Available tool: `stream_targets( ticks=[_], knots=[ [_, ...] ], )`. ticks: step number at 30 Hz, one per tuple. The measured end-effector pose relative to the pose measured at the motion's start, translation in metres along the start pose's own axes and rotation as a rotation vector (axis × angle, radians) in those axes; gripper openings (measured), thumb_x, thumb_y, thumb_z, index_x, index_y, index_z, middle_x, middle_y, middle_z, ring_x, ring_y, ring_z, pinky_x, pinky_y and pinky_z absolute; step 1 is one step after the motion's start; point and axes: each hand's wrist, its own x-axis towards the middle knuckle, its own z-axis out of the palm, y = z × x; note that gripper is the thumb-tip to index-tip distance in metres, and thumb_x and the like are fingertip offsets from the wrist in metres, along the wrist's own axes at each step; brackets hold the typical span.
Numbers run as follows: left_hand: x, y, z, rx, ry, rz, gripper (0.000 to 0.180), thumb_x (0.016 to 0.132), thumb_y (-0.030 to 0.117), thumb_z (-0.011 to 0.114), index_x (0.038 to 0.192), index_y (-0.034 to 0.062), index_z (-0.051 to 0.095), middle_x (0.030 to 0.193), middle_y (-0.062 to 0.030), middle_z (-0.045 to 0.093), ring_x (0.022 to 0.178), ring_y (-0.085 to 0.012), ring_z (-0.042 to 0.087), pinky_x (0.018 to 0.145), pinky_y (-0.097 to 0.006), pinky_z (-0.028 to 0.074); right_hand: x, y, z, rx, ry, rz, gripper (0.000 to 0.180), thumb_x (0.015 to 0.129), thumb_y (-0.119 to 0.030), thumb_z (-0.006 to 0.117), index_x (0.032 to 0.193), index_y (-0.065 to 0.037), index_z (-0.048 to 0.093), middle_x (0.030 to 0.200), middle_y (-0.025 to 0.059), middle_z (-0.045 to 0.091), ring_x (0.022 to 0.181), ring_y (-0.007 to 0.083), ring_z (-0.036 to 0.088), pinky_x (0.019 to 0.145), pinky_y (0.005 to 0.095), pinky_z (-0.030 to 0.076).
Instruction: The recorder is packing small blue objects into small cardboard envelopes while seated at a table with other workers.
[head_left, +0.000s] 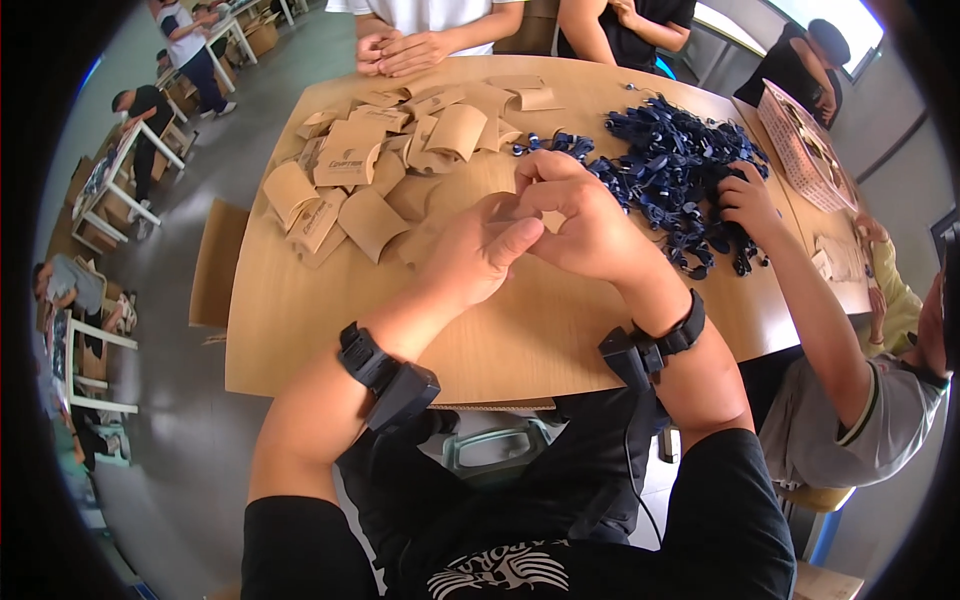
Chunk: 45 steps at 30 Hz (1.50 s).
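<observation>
My left hand [474, 256] and my right hand [590, 222] meet above the middle of the table. The right fingers are curled in toward the thumb. The left thumb points across to the right hand, while the other left fingers are mostly hidden. Whatever sits between the fingers is too small or covered to make out. Just beyond my left hand lies a heap of brown cardboard pillow boxes [348, 155], some looking flat, others puffed up. Beyond and right of my right hand spreads a tangled pile of dark blue corded items, seemingly earphones [660, 150].
A co-worker's hand [748, 200] reaches into the blue pile from the right. Across the wooden table [330, 330], another person's hands [405, 50] are at the far edge. A pink basket [805, 150] stands at the right; a cardboard box [217, 262] is beside the left edge.
</observation>
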Motion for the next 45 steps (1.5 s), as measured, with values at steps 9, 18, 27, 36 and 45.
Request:
stream_targets(
  ticks=[9, 18, 27, 36, 45],
  knots=[
    [0.003, 0.001, -0.001, -0.038, -0.037, 0.019, 0.068, 0.088, 0.06, 0.062, 0.121, 0.0019, 0.053, 0.096, -0.0011, 0.063, 0.079, -0.0081, 0.057, 0.06, -0.024, 0.051, -0.001, -0.003, 0.0, -0.004, -0.013, 0.067, 0.017, 0.064, 0.0, 0.074, 0.08, -0.002, 0.069, 0.095, 0.0094, 0.06, 0.086, 0.0276, 0.059, 0.07, 0.0354, 0.049],
    [0.003, 0.003, 0.0, -0.093, -0.097, 0.045, 0.069, 0.089, 0.061, 0.059, 0.125, 0.0025, 0.053, 0.108, -0.0037, 0.064, 0.088, -0.0107, 0.061, 0.063, -0.027, 0.054, -0.002, 0.0, -0.006, 0.0, -0.102, 0.227, 0.019, 0.062, 0.003, 0.074, 0.08, -0.001, 0.071, 0.106, 0.0085, 0.06, 0.101, 0.0277, 0.057, 0.088, 0.0369, 0.046],
    [0.003, 0.011, 0.008, -0.096, -0.015, 0.021, 0.068, 0.095, 0.064, 0.046, 0.115, -0.0001, 0.057, 0.095, -0.0062, 0.065, 0.084, -0.0124, 0.063, 0.059, -0.027, 0.052, 0.0, 0.0, 0.004, -0.142, 0.043, 0.085, 0.011, 0.06, -0.003, 0.073, 0.067, -0.002, 0.065, 0.094, 0.0103, 0.063, 0.086, 0.0313, 0.059, 0.077, 0.0401, 0.048],
    [0.007, 0.003, 0.002, -0.259, 0.006, -0.01, 0.047, 0.103, 0.046, 0.039, 0.111, 0.0043, 0.059, 0.097, -0.0054, 0.065, 0.082, -0.0143, 0.063, 0.054, -0.029, 0.051, -0.001, -0.001, 0.013, -0.351, 0.103, -0.114, 0.014, 0.059, -0.008, 0.076, 0.071, -0.009, 0.071, 0.094, 0.0014, 0.063, 0.083, 0.0223, 0.057, 0.075, 0.0351, 0.044],
    [0.005, 0.003, 0.003, -0.203, 0.045, 0.075, 0.037, 0.1, 0.024, 0.034, 0.104, -0.0025, 0.06, 0.093, -0.0098, 0.064, 0.08, -0.0169, 0.062, 0.059, -0.031, 0.053, -0.002, -0.008, 0.006, -0.332, 0.121, -0.029, 0.016, 0.056, -0.013, 0.08, 0.071, -0.013, 0.074, 0.093, 0.0016, 0.06, 0.083, 0.0225, 0.055, 0.076, 0.036, 0.044]
  ],
)
